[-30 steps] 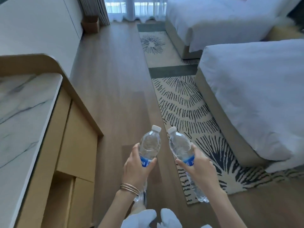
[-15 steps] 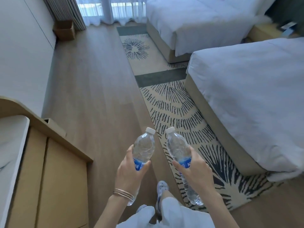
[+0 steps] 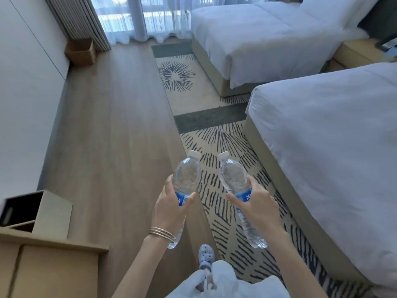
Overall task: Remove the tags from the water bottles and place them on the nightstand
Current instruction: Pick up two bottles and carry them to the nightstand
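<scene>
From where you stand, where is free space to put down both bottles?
The nightstand between the beds is bare on its near part; dark items crowd its far right edge. The near bed is also bare.

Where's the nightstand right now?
In the head view the nightstand sits at the far upper right, wedged between the two beds near their head ends, well ahead of both hands holding the bottles.

Two clear plastic water bottles, white caps on, blue labels at mid-body. Left bottle [image 3: 186, 177] tilts cap forward-right; right bottle [image 3: 233, 177] tilts cap forward-left. Caps near, not touching. Nightstand [image 3: 356, 53] wooden, far right between beds
</scene>
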Tool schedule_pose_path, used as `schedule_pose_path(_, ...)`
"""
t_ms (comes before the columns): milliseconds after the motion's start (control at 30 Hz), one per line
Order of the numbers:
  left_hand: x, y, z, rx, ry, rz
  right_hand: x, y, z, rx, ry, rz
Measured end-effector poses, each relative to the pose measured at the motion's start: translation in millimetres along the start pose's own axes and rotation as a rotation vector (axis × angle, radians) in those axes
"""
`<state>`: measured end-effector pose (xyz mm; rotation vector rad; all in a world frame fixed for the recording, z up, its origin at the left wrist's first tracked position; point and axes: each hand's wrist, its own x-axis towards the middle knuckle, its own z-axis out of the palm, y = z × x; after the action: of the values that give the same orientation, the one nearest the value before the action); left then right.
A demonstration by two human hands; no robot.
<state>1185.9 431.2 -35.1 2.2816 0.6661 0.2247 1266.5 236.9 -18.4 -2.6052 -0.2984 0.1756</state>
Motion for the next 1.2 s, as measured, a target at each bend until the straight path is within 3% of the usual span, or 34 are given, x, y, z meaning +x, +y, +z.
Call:
schedule_pose_path(433, 148, 36, 44, -0.002, -0.044, -0.048, 157, 12, -9, 0.004, -0.013, 0.030)
schedule_pose_path(900, 424, 61, 57, 0.004, -0.111, 0.104, 407, -50, 4, -0.001, 0.077, 0.099)
schedule_pose_path(1200, 546, 69, 72, 0.031, -0.157, 0.116, 504, -61, 24, 0.011, -0.021, 0.203)
